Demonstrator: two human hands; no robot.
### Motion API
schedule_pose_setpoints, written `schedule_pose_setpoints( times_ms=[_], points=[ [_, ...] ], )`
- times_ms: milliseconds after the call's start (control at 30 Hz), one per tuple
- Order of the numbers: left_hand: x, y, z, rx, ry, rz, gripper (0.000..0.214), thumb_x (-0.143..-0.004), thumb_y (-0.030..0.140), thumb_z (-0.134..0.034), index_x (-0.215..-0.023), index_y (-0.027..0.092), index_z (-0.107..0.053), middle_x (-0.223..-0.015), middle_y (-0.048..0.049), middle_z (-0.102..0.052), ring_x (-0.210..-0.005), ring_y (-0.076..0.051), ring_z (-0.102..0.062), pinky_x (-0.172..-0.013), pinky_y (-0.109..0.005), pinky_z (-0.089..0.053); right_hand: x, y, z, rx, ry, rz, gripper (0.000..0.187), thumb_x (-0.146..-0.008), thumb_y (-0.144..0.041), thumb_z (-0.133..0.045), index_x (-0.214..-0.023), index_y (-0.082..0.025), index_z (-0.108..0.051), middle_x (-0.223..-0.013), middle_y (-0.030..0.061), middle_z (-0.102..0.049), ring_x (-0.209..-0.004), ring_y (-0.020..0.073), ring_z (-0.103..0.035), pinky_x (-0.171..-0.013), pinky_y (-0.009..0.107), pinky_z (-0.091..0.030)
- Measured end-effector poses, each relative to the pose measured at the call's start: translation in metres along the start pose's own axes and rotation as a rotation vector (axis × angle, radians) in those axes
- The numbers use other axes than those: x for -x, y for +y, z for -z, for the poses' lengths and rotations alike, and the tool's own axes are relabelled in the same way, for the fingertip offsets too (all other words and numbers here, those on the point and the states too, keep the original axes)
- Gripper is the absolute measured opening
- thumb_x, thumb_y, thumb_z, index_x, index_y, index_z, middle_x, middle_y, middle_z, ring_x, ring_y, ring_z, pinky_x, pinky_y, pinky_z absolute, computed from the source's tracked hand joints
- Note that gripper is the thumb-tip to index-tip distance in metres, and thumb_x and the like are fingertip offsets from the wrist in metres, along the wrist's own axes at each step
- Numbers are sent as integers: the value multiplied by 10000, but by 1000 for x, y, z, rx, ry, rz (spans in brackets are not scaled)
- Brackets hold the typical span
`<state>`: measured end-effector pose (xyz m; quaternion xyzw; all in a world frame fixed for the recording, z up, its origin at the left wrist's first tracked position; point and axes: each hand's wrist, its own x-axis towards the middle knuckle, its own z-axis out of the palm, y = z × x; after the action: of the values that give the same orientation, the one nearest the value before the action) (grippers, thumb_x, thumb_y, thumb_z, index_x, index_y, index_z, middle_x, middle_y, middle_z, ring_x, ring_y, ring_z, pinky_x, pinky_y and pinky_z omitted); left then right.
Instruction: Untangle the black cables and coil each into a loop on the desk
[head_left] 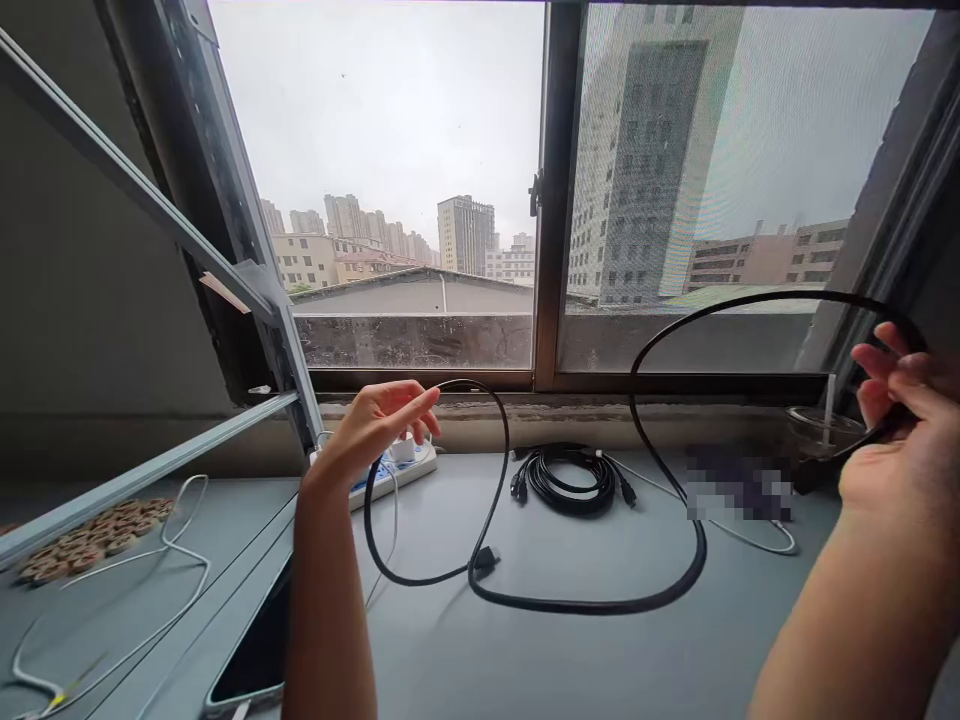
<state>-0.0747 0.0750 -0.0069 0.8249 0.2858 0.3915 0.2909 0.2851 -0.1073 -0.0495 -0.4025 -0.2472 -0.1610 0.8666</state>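
A long black cable (585,605) is strung in loose loops between my two hands. My left hand (386,415) is closed, its thumb and fingers pinching the cable near the top of a small loop. From that loop a black plug (486,560) hangs over the table. At the far right my right hand (900,400) grips the other stretch of cable, with a bigger arc rising from it and sagging to the middle. A dark cable end (814,475) pokes out below the right palm. Behind the loops, a second black cable (536,490) lies coiled on the table.
A white power strip (427,465) with a plugged-in adapter stands behind my left hand. Further left are a metal frame (285,340), round wooden pieces (97,545), white cord (199,560) and a tablet-like device (251,650). A clear cup (821,430) with a straw stands at right.
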Motion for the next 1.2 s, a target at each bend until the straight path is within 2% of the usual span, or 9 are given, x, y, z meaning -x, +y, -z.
schedule_pose_setpoints(
  times_ms=[100,267,400,533,700,833,933,1033,1200],
  points=[
    [4,15,-13,-28,-184,-54,357,-840,465,-510,-662,184,-640,-655,-46,-665,-603,-129,-590,-553,-212,-438,15,-20,-25,-100,93,-170,729,-603,-86,-614,-1302,-244,-479,-1045,55,-683,-1098,223,-608,-687,310,-464],
    [7,34,-41,-68,-477,-92,313,-825,464,-533,-727,195,-660,-792,-39,-697,-615,-117,-572,-513,-197,-419,19,-21,-35,-218,83,-268,704,-587,-90,-627,-1259,-257,-496,-1178,43,-637,-1183,191,-549,-539,191,-465],
    [8,37,-48,76,-702,-8,340,-853,460,-483,-663,194,-579,-477,22,-553,-410,-87,-435,-405,-202,-350,15,-15,-31,-255,88,-323,582,-641,-63,-588,-1172,-295,-527,-1173,15,-638,-1174,108,-548,-579,107,-499],
    [7,34,-45,87,-532,-107,262,-651,403,-725,-700,198,-568,-506,55,-496,-411,-72,-410,-368,-193,-309,18,-23,-34,-331,5,-438,491,-624,-11,-616,-1044,-266,-600,-1014,-10,-683,-1009,67,-640,-699,63,-509],
    [2,36,-50,122,-267,-130,167,-742,279,-648,-858,203,-557,-556,42,-553,-418,-55,-360,-384,-193,-265,30,-26,-41,-224,-262,-341,497,-662,-88,-701,-1122,-260,-622,-1000,20,-700,-962,142,-671,-885,226,-528],
    [0,39,-58,118,-54,-193,333,-681,263,-715,-968,206,-556,-474,95,-413,-401,-52,-341,-394,-191,-278,40,-20,-46,-189,-539,-353,408,-741,-205,-698,-1134,-292,-631,-1007,15,-716,-977,151,-666,-948,306,-504],
    [1,41,-65,80,88,-209,570,-633,315,-764,-1123,218,-491,-563,81,-484,-435,-58,-408,-422,-186,-339,50,-21,-54,-164,-713,-325,384,-771,-261,-676,-1142,-333,-609,-1084,-1,-697,-934,154,-679,-895,341,-533],
    [4,44,-75,-28,229,-289,681,-610,329,-781,-1203,267,-452,-886,2,-583,-506,-45,-440,-478,-191,-406,65,-29,-65,-144,-861,-234,301,-797,-313,-645,-1096,-319,-614,-1125,15,-680,-852,156,-683,-741,314,-566],
    [4,47,-93,-185,457,-382,512,-650,292,-759,-1113,256,-542,-1005,-28,-528,-577,-58,-412,-523,-203,-434,92,-42,-82,-126,-1066,-127,217,-820,-369,-610,-1009,-268,-644,-1028,33,-696,-660,108,-613,-603,260,-518]
  ],
)
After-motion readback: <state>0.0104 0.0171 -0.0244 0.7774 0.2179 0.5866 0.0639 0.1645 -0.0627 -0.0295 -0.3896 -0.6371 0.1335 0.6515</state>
